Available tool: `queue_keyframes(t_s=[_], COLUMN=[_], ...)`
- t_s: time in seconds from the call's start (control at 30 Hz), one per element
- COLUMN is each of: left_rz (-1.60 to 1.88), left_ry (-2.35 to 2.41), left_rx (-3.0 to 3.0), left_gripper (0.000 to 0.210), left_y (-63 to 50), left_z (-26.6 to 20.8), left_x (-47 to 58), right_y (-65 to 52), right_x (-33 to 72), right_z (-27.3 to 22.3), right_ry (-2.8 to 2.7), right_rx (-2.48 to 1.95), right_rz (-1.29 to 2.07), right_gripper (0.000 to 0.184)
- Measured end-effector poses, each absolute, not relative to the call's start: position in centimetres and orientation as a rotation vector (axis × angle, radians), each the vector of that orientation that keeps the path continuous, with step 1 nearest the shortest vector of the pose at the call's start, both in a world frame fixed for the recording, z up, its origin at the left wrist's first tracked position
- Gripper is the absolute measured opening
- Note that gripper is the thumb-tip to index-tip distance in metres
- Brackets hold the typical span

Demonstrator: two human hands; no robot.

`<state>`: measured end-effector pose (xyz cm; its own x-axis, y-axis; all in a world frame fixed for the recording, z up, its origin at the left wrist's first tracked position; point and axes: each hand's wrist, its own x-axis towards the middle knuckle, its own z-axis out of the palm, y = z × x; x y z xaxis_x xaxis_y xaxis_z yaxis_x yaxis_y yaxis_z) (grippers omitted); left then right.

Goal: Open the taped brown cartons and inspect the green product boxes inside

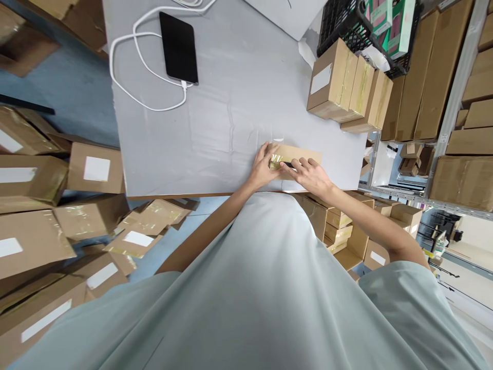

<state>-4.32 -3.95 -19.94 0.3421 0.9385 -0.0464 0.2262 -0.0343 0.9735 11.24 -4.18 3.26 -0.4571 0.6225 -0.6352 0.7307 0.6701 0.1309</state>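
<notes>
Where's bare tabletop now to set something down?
Widest: grey tabletop between the phone and the three cartons. Another: front left, between the white cable and the left hand. Crowded: upper right, the cartons beside the black crate, and around the small box by the right hand.

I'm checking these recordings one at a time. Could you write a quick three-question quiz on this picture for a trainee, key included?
1. True or false: the left hand is at the taped end of the small cardboard box.
2. In the picture, where does the phone lie relative to that box?
A) Above and to the left
B) Above and to the right
C) Directly below
3. What does the right hand hold over the box?

Key: 1. True. 2. A. 3. A slim dark object; exactly what it is cannot be made out.
</notes>
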Motion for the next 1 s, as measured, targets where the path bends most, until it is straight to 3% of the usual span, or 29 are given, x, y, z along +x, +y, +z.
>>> queue_keyframes(t_s=[1.0], left_rz=[0.789], left_ry=[1.175], left_rx=[1.532], left_gripper=[0.093], left_y=[-3.9], left_z=[-19.1], left_x=[-4.7], right_y=[-3.5], right_x=[11.3], right_z=[3.0], right_ry=[2.199], right_rx=[1.020], right_rz=[-0.215], right_gripper=[0.066])
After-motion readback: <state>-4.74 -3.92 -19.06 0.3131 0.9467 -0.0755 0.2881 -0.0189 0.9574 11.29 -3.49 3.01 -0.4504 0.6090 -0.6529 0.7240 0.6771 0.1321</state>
